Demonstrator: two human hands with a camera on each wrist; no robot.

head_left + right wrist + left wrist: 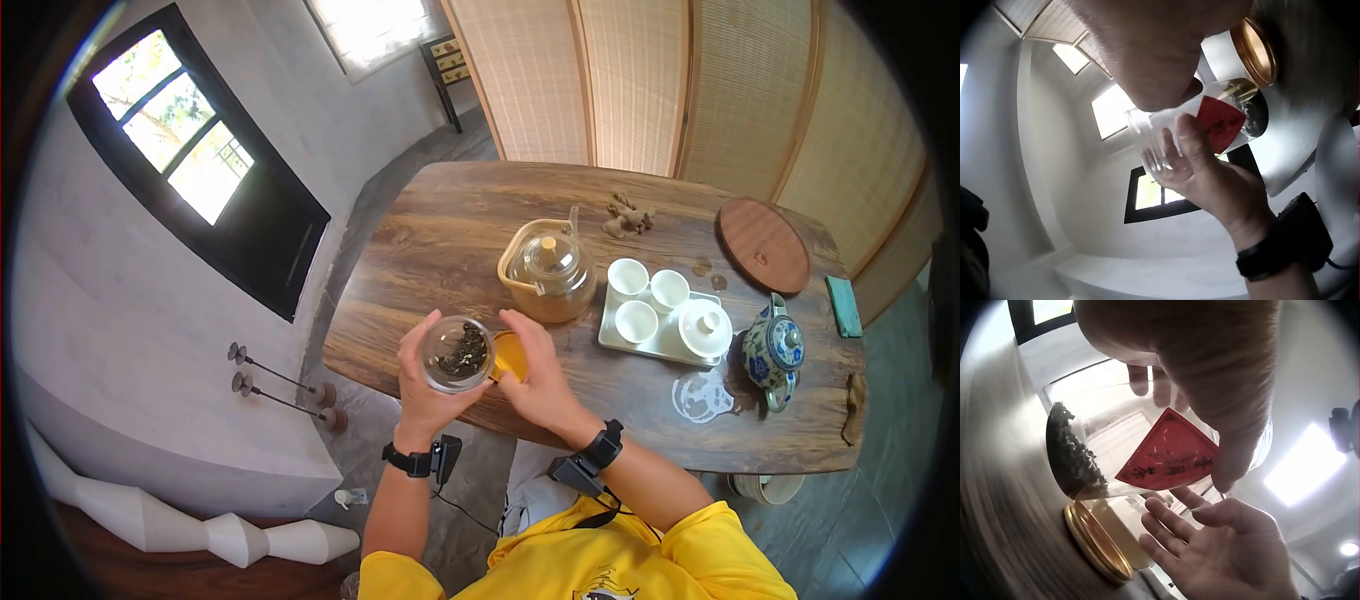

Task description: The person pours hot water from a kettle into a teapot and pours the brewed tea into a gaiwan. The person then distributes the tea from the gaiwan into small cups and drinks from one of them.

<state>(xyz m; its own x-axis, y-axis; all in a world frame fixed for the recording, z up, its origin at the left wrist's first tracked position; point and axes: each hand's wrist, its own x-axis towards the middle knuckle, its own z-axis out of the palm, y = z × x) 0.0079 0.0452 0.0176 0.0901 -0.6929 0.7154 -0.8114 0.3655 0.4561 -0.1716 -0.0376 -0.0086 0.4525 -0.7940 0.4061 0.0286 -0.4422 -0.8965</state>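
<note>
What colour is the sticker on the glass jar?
Red, with dark writing. The label on the jar shows best in the left wrist view.

Bare wood lies open along the near left edge of the table (400,290). Just beyond the hands, the glass teapot (548,272) blocks the way forward. To the right, the white tray (612,335) of cups and the blue-and-white teapot (772,350) crowd that side; the round wooden lid (763,244) sits farther back.
</note>
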